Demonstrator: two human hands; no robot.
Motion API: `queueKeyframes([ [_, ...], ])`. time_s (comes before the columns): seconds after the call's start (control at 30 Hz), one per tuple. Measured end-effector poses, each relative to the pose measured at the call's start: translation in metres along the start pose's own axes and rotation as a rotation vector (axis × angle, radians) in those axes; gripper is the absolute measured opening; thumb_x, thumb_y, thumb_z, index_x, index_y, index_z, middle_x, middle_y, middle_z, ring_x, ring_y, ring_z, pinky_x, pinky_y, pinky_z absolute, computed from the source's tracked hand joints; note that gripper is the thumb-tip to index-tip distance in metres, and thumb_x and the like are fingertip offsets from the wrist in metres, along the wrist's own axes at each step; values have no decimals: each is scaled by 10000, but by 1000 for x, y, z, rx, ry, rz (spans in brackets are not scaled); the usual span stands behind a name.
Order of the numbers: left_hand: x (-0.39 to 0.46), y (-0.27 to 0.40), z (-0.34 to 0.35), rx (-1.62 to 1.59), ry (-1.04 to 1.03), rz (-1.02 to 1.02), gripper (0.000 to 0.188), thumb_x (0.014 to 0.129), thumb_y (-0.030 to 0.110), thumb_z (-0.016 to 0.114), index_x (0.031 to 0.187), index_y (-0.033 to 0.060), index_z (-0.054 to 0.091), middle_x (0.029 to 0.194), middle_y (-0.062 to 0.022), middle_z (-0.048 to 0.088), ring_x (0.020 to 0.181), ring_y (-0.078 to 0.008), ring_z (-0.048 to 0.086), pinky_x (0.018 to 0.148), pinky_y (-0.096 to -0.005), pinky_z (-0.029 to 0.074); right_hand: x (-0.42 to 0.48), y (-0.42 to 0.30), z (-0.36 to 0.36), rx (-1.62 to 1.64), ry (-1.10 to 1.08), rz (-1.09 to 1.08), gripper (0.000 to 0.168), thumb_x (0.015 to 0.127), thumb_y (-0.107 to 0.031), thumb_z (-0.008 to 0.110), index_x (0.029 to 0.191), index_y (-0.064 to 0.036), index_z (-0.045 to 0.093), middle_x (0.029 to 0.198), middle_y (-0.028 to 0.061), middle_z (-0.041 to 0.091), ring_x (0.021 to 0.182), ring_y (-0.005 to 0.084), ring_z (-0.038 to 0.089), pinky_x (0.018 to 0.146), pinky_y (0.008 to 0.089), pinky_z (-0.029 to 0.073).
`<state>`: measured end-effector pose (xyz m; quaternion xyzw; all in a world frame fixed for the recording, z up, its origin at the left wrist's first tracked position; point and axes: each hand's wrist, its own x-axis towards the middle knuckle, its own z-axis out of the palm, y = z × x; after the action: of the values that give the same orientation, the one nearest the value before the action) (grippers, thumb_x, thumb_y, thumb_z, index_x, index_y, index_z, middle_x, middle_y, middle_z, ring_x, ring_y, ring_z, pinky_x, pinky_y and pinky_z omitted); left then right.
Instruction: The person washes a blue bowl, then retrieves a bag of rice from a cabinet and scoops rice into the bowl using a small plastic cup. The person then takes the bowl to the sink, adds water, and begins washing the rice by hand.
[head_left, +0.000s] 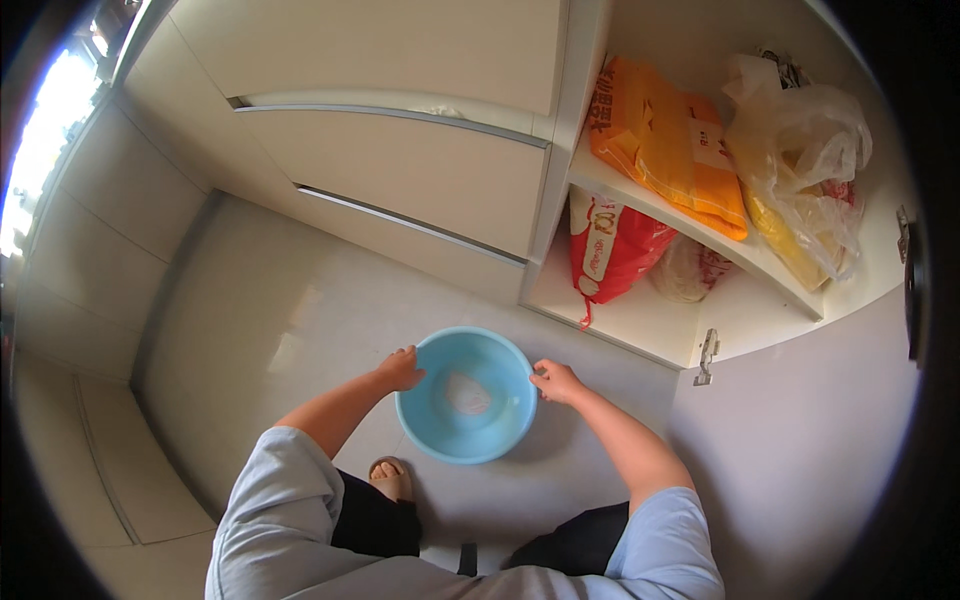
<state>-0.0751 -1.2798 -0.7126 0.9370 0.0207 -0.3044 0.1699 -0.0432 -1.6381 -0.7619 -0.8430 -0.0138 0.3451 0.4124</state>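
A round light-blue plastic basin (493, 439) is in front of me, low over or on the tiled floor; which of the two I cannot tell. My left hand (401, 368) grips its rim on the left, with the thumb on the inner side. On the opposite side my right hand (553, 380) holds the rim between thumb and fingers. A pale whitish patch (468, 393) shows at the basin's bottom; whether it is a thing lying there or a mark is unclear.
An open cabinet at the right holds an orange bag (667, 142) and a clear plastic bag (799, 165) on its shelf (784, 289), with a red bag (619, 251) below. Its door (787, 435) stands open beside my right arm. Closed drawers (420, 176) lie ahead. My sandalled foot (391, 480) is near the basin.
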Motion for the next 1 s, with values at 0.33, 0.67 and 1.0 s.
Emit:
queueKeyframes([
  [0.33, 26, -50, 9, 73, 8, -38, 449, 825, 187, 528, 1253, 60, 482, 1154, -256, 553, 1057, -417, 555, 901, -471, 459, -23, -45, 9, 20, -185, 20, 387, 861, -244, 616, 1129, 23, 531, 800, 133, 670, 632, 170, 657, 591, 323, 546],
  [0.67, -19, -74, -30, 60, 386, -172, 623, 822, 143, 580, 1402, 145, 352, 1132, -241, 496, 1044, -395, 527, 914, -449, 445, -5, -64, 69, 254, -193, -192, 486, 856, -294, 646, 1182, 26, 480, 797, 112, 645, 656, 170, 637, 591, 304, 519],
  [1.0, 18, -79, -32, 42, 358, -89, 750, 779, 28, 587, 1448, 147, 269, 1139, -219, 482, 1082, -381, 496, 909, -426, 445, -14, -88, 45, 286, -229, -52, 675, 881, -333, 626, 1385, -10, 314, 973, 95, 610, 808, 156, 584, 668, 298, 521],
])
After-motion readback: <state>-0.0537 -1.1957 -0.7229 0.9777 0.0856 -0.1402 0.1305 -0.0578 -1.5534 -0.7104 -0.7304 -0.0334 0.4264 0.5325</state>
